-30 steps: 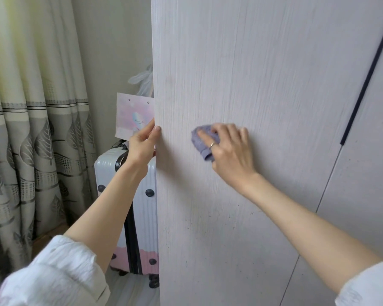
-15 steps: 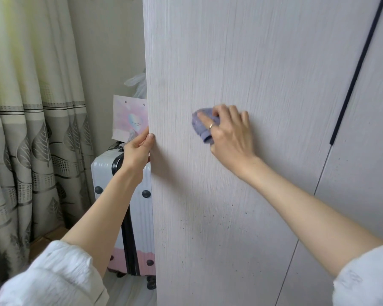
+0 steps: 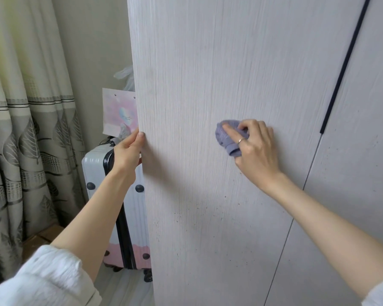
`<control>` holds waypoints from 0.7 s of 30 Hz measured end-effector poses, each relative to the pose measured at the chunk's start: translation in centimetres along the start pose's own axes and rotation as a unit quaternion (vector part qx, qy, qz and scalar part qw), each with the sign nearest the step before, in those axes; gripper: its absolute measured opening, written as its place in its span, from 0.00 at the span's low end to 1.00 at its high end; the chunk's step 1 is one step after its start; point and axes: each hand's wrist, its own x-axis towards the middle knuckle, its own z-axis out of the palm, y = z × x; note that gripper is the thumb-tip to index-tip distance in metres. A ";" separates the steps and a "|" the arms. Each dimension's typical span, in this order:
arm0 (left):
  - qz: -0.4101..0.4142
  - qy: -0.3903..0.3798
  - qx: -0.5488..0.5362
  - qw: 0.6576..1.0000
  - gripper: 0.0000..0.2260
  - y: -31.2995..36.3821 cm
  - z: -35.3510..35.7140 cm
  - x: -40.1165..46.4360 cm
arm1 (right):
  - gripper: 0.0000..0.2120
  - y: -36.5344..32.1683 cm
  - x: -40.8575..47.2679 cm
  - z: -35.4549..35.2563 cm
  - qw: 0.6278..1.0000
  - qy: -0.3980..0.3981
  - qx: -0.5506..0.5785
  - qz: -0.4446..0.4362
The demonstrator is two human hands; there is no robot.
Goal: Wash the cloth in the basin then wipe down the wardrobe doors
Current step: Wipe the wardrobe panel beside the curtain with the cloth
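Note:
The pale wood-grain wardrobe door point(image 3: 208, 62) stands open and fills the middle of the view. My left hand point(image 3: 128, 152) grips its left edge, thumb on the front face and fingers behind. My right hand point(image 3: 255, 151) presses a bunched purple cloth point(image 3: 222, 134) against the door's face at mid height, holding it under the fingers and palm. Most of the cloth is hidden by that hand. Dark specks dot the door's lower part.
A second wardrobe door point(image 3: 363, 173) with a long dark handle strip point(image 3: 345, 62) lies to the right. Behind the open door stand a white and pink suitcase point(image 3: 97, 173), a pastel paper bag point(image 3: 119, 113) and patterned curtains point(image 3: 20, 129) at far left.
My right hand has slid the cloth to the right across the door, first a little up, then down. My left hand has kept its hold on the door edge.

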 end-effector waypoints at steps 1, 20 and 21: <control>0.000 0.003 0.002 1.000 0.16 -0.1 0.0 0.0 | 0.27 0.1 0.2 0.1 1.000 0.007 -0.009 0.015; -0.004 0.060 -0.007 0.998 0.15 -1.4 0.8 -0.6 | 0.30 2.5 -6.7 -0.9 0.999 -0.048 -0.018 0.011; -0.001 0.066 -0.012 0.998 0.15 -1.4 0.9 -0.7 | 0.32 2.2 -8.8 -0.8 0.996 -0.084 -0.018 -0.029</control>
